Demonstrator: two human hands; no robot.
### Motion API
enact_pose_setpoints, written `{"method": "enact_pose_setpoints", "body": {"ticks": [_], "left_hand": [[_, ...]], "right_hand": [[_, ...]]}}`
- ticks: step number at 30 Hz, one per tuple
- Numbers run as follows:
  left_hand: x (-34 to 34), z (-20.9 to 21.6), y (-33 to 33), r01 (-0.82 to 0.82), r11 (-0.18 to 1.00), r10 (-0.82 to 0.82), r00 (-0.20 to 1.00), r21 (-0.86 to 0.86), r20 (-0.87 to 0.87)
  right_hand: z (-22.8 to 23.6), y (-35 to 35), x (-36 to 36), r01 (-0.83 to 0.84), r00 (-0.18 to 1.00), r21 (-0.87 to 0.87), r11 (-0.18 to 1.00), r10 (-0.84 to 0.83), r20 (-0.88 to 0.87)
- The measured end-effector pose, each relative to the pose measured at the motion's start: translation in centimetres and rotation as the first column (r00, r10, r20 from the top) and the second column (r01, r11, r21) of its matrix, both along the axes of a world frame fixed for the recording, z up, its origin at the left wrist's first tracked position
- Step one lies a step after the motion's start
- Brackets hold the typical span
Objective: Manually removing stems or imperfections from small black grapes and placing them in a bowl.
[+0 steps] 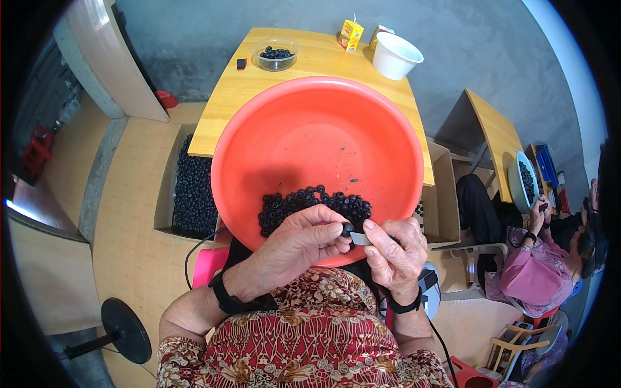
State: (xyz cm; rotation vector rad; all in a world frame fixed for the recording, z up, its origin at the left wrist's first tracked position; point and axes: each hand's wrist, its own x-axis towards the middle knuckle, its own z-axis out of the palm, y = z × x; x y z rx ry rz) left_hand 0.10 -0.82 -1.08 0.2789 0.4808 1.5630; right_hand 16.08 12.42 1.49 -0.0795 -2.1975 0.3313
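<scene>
Between the thumb and fingers of my left hand (301, 238) is a small round black part (347, 229). My right hand (398, 252) grips a small knife (359, 238), its dark handle mostly hidden in the fingers. The short metal blade lies against or right beside the black part; I cannot tell whether it cuts in. Both hands are over the near rim of a large orange-red basin (317, 110). On the basin's near side lies a pile of similar black parts (284, 210), several showing a hollow centre. A few dark scraps dot the basin floor.
The basin overlaps a wooden table (217, 123) bearing a clear bowl (276, 63) of black parts, a yellow drink carton (350, 35) and a white tub (396, 58). A box of black parts (194, 187) stands left, an open cardboard box (443, 194) right. Another person (533, 271) works far right.
</scene>
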Motion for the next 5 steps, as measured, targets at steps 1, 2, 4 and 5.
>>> {"method": "enact_pose_setpoints", "body": {"ticks": [1, 2, 4, 5], "left_hand": [[-0.03, -0.11, 0.01, 0.0, 1.0, 0.0, 1.0, -0.001, 0.001], [-0.08, -0.29, 0.04, 0.008, 1.0, -0.008, 1.0, 0.004, 0.003], [-0.17, -0.4, 0.0, 0.023, 0.999, -0.024, 1.0, 0.022, 0.016], [-0.24, -0.37, -0.03, 0.031, 0.999, -0.032, 0.999, 0.036, 0.027]], "right_hand": [[0.09, -0.03, 0.05, 0.002, 1.0, 0.011, 1.0, -0.002, 0.024], [0.14, -0.07, 0.09, 0.004, 0.999, 0.022, 1.0, -0.005, 0.047], [0.11, -0.2, 0.12, 0.002, 0.998, 0.028, 1.0, -0.004, 0.06], [0.08, -0.27, 0.12, 0.001, 0.998, 0.034, 0.999, -0.003, 0.07]]}}
